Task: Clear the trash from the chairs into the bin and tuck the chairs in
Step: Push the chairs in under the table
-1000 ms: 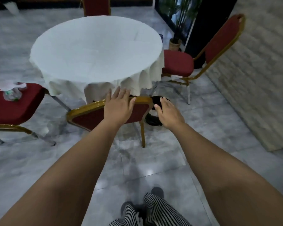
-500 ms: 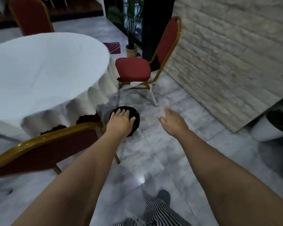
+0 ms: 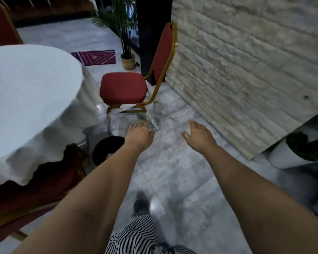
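Both hands, the left hand [image 3: 140,133] and right hand [image 3: 197,133], reach forward spread and empty toward the far chair [image 3: 124,88] right of the desk [image 3: 26,85] (bin [image 3: 104,150] near left), so grip its backrest and slide it in squarely.

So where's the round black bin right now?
In the head view, the round black bin sits on the grey marble floor, left of centre, beside the white-clothed round table and partly behind the left forearm.

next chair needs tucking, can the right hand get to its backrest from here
Probably yes, after a step closer. The right hand is open and empty, and only bare floor lies between it and the backrest, which stands beside the wall.
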Motion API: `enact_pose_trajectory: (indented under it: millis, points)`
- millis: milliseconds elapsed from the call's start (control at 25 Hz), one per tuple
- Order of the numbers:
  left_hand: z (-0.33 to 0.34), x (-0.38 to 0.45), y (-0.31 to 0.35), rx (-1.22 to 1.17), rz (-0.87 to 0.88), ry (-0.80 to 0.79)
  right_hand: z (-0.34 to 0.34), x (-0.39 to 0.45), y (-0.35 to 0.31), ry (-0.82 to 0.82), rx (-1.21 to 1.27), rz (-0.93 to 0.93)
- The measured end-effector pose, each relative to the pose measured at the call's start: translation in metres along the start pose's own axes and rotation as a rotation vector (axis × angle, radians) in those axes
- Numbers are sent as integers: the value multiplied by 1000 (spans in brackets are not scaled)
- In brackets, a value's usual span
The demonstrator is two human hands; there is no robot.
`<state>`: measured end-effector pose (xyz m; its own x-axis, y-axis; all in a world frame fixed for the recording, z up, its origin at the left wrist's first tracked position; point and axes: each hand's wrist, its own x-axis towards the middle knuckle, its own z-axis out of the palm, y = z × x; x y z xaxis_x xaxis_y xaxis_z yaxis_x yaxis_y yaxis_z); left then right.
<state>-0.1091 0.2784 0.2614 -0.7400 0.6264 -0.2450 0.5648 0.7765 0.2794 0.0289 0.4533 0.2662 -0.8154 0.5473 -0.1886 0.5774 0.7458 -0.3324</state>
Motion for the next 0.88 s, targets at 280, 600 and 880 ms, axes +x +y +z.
enact_pose_trajectory:
  millis: [280, 600, 880]
  points:
    - [-43, 181, 34, -60, 5, 32, -55, 169, 25, 87, 37, 3]
    - [-105, 343, 74, -166, 36, 149, -115, 339, 29, 183, 93, -41]
    - [-124, 471, 131, -305, -85, 258, -170, 507, 51, 175, 68, -256]
